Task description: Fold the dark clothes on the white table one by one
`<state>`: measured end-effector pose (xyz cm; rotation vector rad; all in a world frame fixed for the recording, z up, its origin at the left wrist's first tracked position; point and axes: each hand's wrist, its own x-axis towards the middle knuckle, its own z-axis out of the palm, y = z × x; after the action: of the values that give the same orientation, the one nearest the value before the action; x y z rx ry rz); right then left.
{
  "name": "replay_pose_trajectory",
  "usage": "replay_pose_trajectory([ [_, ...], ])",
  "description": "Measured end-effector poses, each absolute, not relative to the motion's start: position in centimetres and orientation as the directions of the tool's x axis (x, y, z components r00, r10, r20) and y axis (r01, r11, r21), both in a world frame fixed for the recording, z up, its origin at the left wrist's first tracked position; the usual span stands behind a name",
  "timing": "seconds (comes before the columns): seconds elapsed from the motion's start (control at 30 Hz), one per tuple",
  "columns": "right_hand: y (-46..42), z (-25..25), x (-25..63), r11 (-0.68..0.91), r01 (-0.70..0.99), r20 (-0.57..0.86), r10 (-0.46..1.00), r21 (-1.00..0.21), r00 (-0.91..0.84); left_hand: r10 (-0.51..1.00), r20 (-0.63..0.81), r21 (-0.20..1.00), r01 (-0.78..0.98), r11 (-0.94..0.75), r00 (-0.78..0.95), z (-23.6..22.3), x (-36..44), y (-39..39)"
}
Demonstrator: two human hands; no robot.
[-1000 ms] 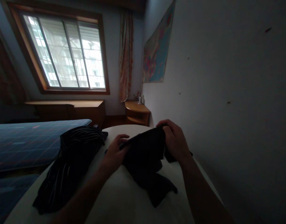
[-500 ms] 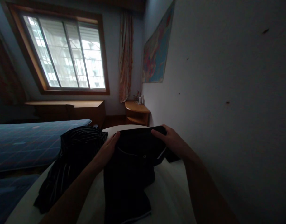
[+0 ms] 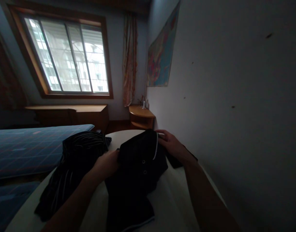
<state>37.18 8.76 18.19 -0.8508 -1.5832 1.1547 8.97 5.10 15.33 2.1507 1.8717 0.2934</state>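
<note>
A dark polo shirt (image 3: 135, 180) with white-edged trim and round buttons lies on the pale round-edged surface in front of me. My left hand (image 3: 106, 166) is closed on the shirt's left edge beside the collar, its fingertips hidden by cloth. At the collar's right side, my right hand (image 3: 171, 145) has its fingers bent and pinches the fabric there. The collar (image 3: 138, 146) stands up between both hands, folded over to the right. Left of my left forearm lies a crumpled black garment with white stripes (image 3: 82, 148).
The pale surface (image 3: 172, 199) runs close along the white wall (image 3: 235, 71) on my right. Another dark item (image 3: 174, 162) lies under my right wrist. A blue checked mattress (image 3: 36, 148) is at left. Beyond stand a wooden desk (image 3: 90, 108) and corner shelf (image 3: 142, 111).
My left hand has moved down and closed on the shirt's edge. The right hand has shifted left, and the collar, earlier stretched flat between the hands, is now bunched with its white-trimmed edge raised.
</note>
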Motion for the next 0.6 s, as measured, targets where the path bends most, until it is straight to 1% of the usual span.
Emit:
replay_pose_trajectory([
  [0.03, 9.1, 17.4, 37.2, 0.298, 0.07, 0.253, 0.895, -0.952, -0.367, 0.997, -0.009, 0.267, 0.961, -0.068, 0.073, 15.1, 8.7, 5.5],
  [0.1, 9.5, 15.9, 37.3, 0.265, 0.24, 0.119, 0.863, -0.934, -0.492, 1.0, 0.022, 0.186, 0.983, 0.013, -0.017, 14.5, 8.3, 6.2],
  [0.17, 9.7, 14.5, 37.3, 0.224, 0.402, -0.047, 0.824, -0.888, -0.564, 1.0, 0.012, 0.146, 0.989, 0.025, -0.027, 13.6, 7.9, 6.7],
  [0.23, 9.9, 13.3, 37.0, 0.221, 0.511, -0.172, 0.772, -0.831, -0.612, 0.996, -0.055, 0.21, 0.976, -0.053, 0.066, 12.7, 7.9, 7.0],
  [0.33, 10.2, 12.2, 36.4, 0.257, 0.58, -0.261, 0.705, -0.773, -0.66, 0.952, -0.159, 0.367, 0.91, -0.19, 0.263, 11.5, 8.4, 6.8],
  [0.4, 10.1, 12.3, 36.1, 0.27, 0.621, -0.308, 0.682, -0.736, -0.663, 0.92, -0.19, 0.401, 0.882, -0.246, 0.343, 11.2, 9.0, 6.5],
  [0.47, 9.7, 12.9, 35.9, 0.288, 0.674, -0.367, 0.662, -0.681, -0.653, 0.89, -0.217, 0.393, 0.87, -0.296, 0.401, 11.4, 9.4, 6.2],
  [0.53, 9.0, 14.0, 36.0, 0.311, 0.697, -0.398, 0.642, -0.646, -0.655, 0.842, -0.259, 0.425, 0.838, -0.341, 0.474, 11.9, 9.3, 5.9],
  [0.6, 8.2, 15.4, 36.4, 0.323, 0.679, -0.374, 0.643, -0.659, -0.669, 0.773, -0.257, 0.549, 0.746, -0.378, 0.58, 12.7, 8.7, 5.9],
])
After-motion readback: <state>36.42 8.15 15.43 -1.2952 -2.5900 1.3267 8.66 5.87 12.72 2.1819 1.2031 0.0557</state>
